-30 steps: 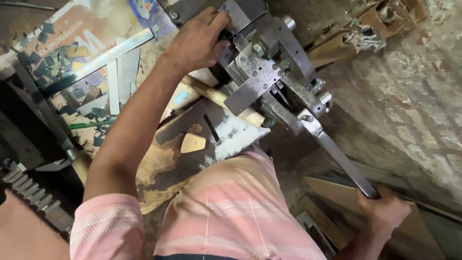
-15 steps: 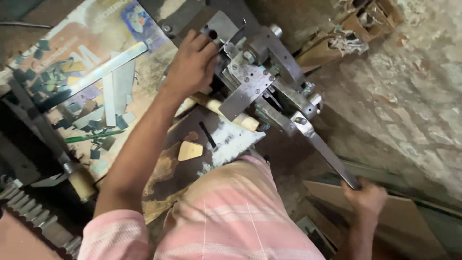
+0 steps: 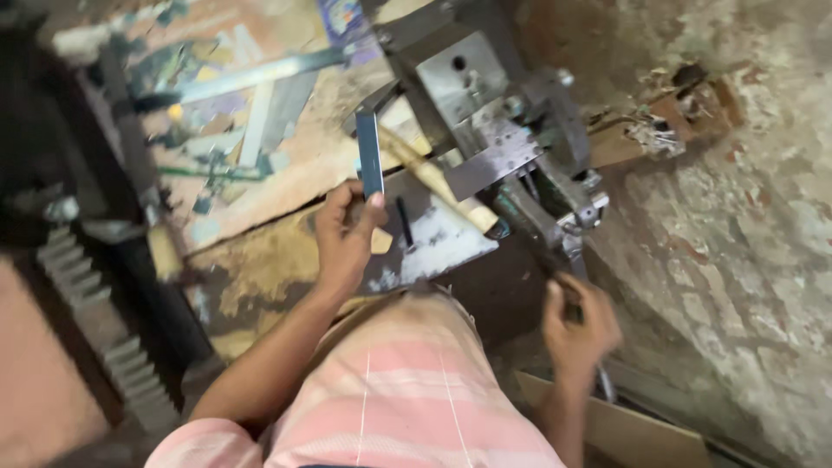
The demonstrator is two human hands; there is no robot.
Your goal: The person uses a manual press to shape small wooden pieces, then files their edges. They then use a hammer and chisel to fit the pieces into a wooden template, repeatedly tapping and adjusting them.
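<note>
Head view, looking down over a pink striped shirt (image 3: 407, 390) at a cluttered counter (image 3: 260, 260). Frame is motion-blurred.

- Left hand (image 3: 347, 238): pinching a short flat metal strip (image 3: 370, 162) by its lower end, thumb on one side and fingers on the other. Strip stands upright, clear of the counter, just left of the press. Gripping the bottom leaves most of its length free, probably so it can be fed or inspected.
- Right hand (image 3: 576, 325): clenched around the long lever (image 3: 568, 260) of the hand press (image 3: 494, 130), low and to the right, near the lever's far end, likely for leverage.
- Wooden stick (image 3: 442, 186) lies slanted across the metal plate (image 3: 433, 243) at the foot of the press.
- Metal offcuts (image 3: 260, 130) scattered over the counter top left.
- Toothed rack (image 3: 95, 321) at left edge, dark and blurred.
- Rough plastered wall (image 3: 745, 217) to the right.
</note>
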